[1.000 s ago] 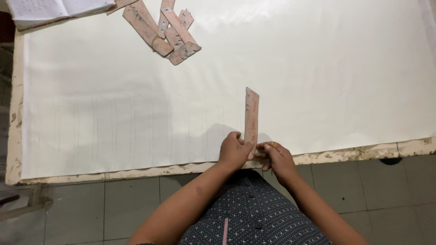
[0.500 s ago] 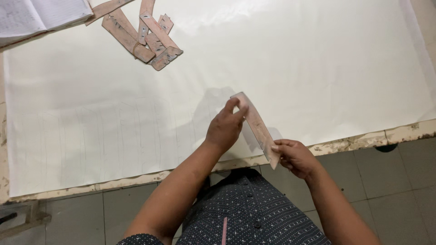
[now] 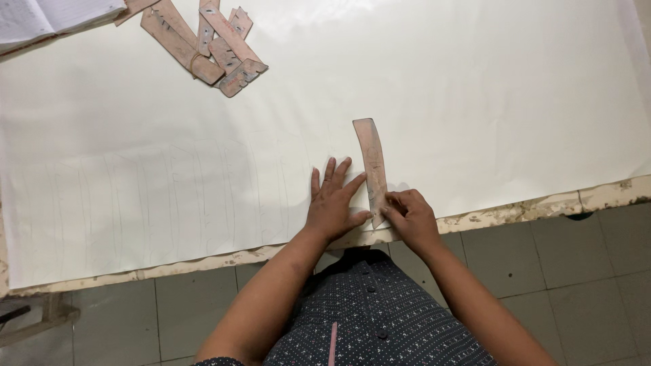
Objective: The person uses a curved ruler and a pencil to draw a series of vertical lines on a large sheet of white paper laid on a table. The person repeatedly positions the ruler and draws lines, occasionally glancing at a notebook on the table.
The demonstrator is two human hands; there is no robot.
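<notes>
Head view, looking down on a bench (image 3: pixel 515 210) covered by a large white sheet (image 3: pixel 441 81). A curved, pinkish-brown template (image 3: pixel 373 163) lies flat on the sheet near its 6 o'clock edge, long axis running roughly from 12 to 6 o'clock, with its lower end close to the sheet's border.

Left hand (image 3: pixel 332 203): palm down, fingers spread and flat on the sheet, just to the 9 o'clock side of the template; the index fingertip and thumb reach the template's left edge. Its grip is open, pressing rather than clasping.

Right hand (image 3: pixel 410 217): placed at the template's lower end, on its 3 o'clock side, fingers curled with the tips against the template's bottom edge. Whether the curled fingers pinch the strip, or hold anything, cannot be told.

Faint pencil outlines (image 3: pixel 169 196) of similar curved shapes run in a row across the sheet at 9 o'clock from the hands. A pile of further templates (image 3: pixel 210 47) lies at 11 o'clock, well apart from the hands, and an open notebook (image 3: pixel 47 17) sits in the far corner beyond it. The bench's worn, flaking edge shows below the sheet; grey floor tiles (image 3: pixel 590 271) lie beneath.
</notes>
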